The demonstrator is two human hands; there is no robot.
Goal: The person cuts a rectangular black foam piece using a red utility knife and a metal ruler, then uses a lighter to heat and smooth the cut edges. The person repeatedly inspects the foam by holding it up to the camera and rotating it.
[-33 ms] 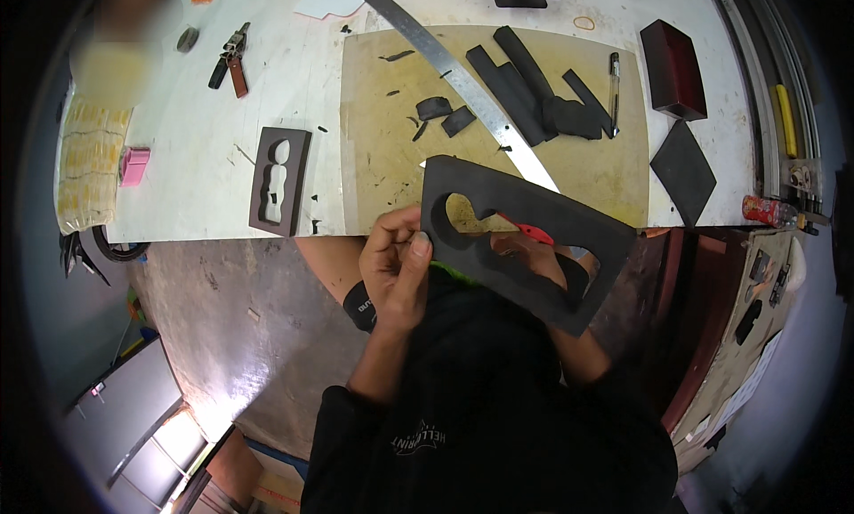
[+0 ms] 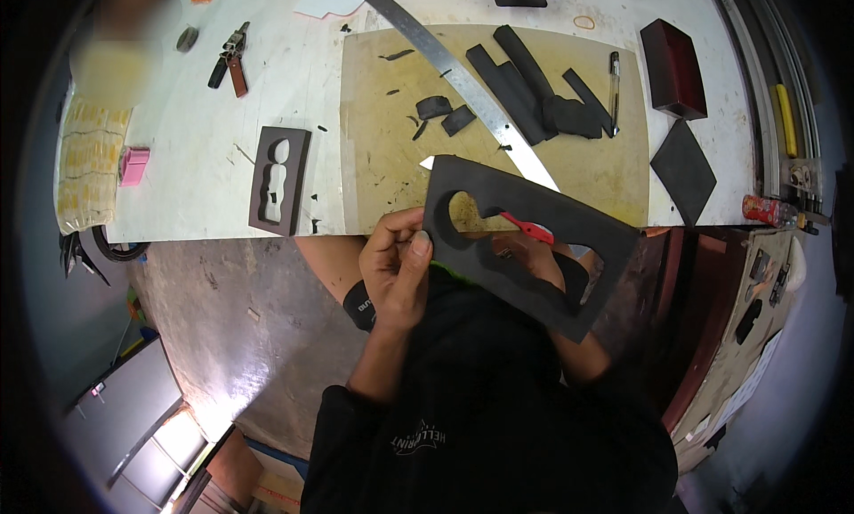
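The dark foam piece (image 2: 516, 287) is held up over the near edge of the cutting mat (image 2: 382, 158). Left hand (image 2: 398, 269) pinches its left end; right hand (image 2: 531, 258) is half hidden behind it near a red tool (image 2: 535, 233), can't tell its grip. Probably light and squishy, so I'd grab the chunky corners; narrow sides might tear.
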